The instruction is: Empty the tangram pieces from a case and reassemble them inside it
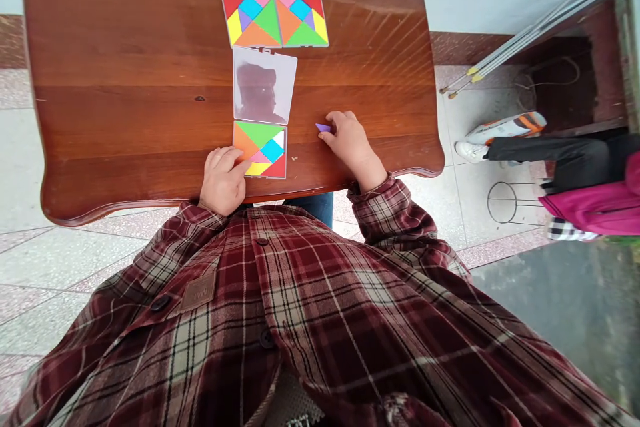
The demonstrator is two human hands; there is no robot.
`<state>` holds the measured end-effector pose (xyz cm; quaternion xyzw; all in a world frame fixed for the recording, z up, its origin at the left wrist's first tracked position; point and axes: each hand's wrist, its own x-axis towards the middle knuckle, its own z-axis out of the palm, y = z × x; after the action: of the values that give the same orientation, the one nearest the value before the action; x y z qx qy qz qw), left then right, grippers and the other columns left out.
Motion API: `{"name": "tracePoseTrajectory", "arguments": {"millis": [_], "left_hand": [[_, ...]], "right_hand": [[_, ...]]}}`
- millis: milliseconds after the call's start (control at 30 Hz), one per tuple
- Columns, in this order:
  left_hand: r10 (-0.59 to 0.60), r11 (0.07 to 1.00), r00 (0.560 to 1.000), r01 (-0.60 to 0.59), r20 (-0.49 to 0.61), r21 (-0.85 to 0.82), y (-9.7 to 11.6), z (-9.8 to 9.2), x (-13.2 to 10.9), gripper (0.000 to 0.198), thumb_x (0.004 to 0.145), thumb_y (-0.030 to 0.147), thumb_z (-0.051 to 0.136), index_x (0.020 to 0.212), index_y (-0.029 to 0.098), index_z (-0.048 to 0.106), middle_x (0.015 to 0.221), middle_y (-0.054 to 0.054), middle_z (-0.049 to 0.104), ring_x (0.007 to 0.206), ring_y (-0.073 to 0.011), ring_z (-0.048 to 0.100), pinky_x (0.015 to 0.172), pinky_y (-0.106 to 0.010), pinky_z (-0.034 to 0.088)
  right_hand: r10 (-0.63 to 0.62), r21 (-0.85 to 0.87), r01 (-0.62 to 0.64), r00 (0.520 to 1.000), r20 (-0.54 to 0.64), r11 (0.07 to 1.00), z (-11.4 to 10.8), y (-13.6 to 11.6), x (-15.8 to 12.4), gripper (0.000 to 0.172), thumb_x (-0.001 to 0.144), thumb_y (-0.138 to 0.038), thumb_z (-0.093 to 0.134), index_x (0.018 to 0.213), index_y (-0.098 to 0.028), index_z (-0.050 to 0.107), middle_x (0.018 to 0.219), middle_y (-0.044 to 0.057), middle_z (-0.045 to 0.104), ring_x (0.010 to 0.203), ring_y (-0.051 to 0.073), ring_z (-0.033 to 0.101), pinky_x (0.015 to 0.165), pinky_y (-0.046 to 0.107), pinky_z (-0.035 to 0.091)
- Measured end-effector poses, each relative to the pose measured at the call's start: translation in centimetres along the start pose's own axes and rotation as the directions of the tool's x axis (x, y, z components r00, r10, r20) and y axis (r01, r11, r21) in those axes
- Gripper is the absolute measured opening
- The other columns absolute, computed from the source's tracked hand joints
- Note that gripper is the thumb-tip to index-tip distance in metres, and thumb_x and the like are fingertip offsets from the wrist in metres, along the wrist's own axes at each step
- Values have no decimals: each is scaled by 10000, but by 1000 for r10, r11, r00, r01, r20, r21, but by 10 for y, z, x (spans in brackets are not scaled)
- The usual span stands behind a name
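An open tangram case (260, 149) lies near the table's front edge, its tray filled with coloured pieces and one white gap at the upper right. Its clear lid (264, 85) lies flat just behind it. My left hand (223, 178) rests at the tray's left edge, the index finger stretched onto the pieces. My right hand (350, 143) is on the table to the right of the tray, fingers curled, pinching a small purple piece (323, 127) at its fingertips.
Two more open tangram cases (275, 20) with full trays lie side by side at the far edge of the wooden table (125, 80). Another person's legs and a white shoe (473, 150) are on the floor to the right, beside a wire stand (505, 202).
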<state>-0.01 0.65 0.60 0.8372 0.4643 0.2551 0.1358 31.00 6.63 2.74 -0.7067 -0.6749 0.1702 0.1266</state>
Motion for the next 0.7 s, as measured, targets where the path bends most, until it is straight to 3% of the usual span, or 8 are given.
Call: {"name": "tracePoseTrajectory", "arguments": {"millis": [267,467,700], "left_hand": [[-13,1000,1000,13,1,8,2,-2,0,397,757,169,448,1099,201,649,1151,-108,595,1153,-284,503,1013,-539,377],[-14,1000,1000,14,-12,-15,3,-2,1,411,736,160,456,1099,194,645,1159,-122,598,1156,-294,504,1023,-547,373],[-29,999,999,29,-28,-18,4,-2,1,381,733,156,451,1054,193,652,1133,-117,593,1137,-286,502,1010,-532,384]], "right_hand": [[6,31,-7,998,59,999,9,5,10,199,838,-366,611,901,-183,564,893,94,569,918,263,545,894,479,458],[-64,135,64,998,-2,989,12,12,11,222,824,-407,622,841,-200,543,790,63,568,816,239,549,825,457,480],[-113,247,95,992,62,964,0,-11,4,210,841,-398,601,789,-204,539,666,4,543,719,180,537,739,358,465]]}}
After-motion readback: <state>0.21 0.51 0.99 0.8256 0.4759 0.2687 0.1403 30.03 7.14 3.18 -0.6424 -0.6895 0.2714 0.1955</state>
